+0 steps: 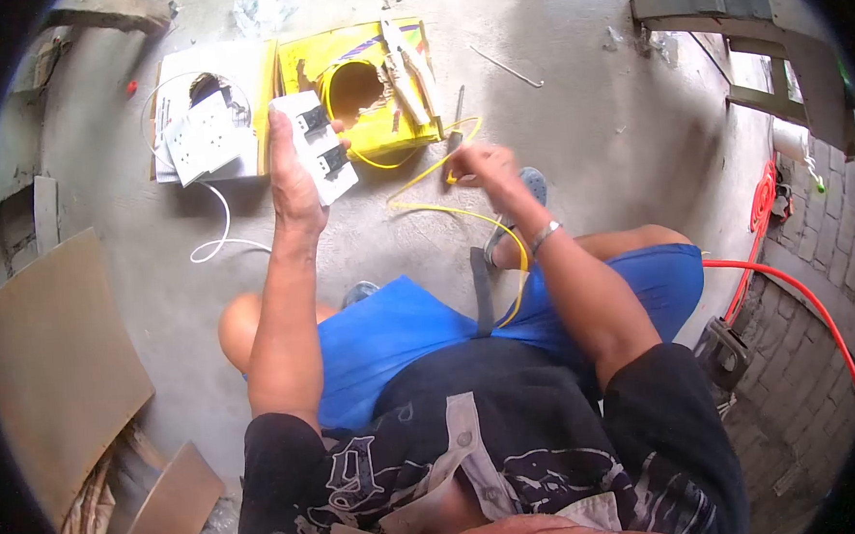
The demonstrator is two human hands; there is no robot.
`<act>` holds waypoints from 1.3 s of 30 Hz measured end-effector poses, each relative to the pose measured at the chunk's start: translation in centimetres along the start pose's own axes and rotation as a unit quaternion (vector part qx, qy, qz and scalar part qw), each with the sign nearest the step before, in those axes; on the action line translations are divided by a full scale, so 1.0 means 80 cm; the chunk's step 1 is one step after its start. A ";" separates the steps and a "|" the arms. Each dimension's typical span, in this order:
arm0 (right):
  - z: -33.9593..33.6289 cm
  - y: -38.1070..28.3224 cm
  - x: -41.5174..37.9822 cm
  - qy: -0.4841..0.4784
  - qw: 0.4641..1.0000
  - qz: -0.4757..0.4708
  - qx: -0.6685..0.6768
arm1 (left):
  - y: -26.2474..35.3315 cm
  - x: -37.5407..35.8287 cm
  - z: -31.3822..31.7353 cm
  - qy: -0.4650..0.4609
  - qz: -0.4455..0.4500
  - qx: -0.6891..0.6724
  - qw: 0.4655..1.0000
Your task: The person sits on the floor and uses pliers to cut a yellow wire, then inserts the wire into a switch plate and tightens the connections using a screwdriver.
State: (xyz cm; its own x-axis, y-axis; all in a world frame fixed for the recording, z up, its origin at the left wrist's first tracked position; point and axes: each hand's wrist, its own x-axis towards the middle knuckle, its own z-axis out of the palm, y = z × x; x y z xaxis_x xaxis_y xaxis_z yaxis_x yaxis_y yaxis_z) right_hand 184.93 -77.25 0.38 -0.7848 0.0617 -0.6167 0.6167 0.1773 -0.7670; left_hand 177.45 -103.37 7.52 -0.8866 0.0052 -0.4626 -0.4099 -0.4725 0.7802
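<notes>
A white socket plate [337, 179] with dark parts on its back is held up by my left hand [295, 177], the fingers wrapped round it. My right hand [485, 165], slightly blurred, is closed on the yellow wire [444, 208] to the right of the plate. The wire loops from the yellow box [298, 56] past that hand and down to my lap. Pliers [408, 79] lie on the yellow box. On the floor beside my right hand lies a screwdriver [457, 120], partly hidden. More white socket plates [210, 141] rest on the white box [173, 68].
A white wire [224, 224] curls on the floor at the left. A thin metal rod [507, 67] lies farther ahead. Wooden benches [705, 20] stand at the upper right, and a red hose [816, 295] runs down the right side. Brown boards [66, 373] are at the left.
</notes>
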 end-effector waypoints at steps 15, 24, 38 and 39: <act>0.024 0.151 0.096 0.095 0.901 0.030 -0.423 | -0.001 -0.009 -0.014 0.003 -0.035 -0.096 0.995; -0.122 0.113 0.105 0.165 0.920 0.134 -0.328 | 0.006 -0.018 0.004 0.028 0.310 0.442 0.841; -0.090 -0.268 -0.065 0.105 0.911 -0.199 -0.346 | 0.010 -0.001 -0.016 -0.055 -0.013 -0.064 0.996; -0.078 -0.283 -0.090 0.089 0.920 -0.223 -0.309 | 0.014 -0.001 -0.014 -0.062 -0.024 -0.108 0.992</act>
State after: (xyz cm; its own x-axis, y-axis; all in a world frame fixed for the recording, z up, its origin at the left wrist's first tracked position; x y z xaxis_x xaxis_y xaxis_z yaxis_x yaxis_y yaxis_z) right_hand 176.21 -75.58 23.27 -0.9831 -0.0020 -0.1829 0.1205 0.7450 -0.6561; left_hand 177.30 -104.92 7.98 -0.8922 0.1343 -0.4312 -0.4088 -0.6461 0.6445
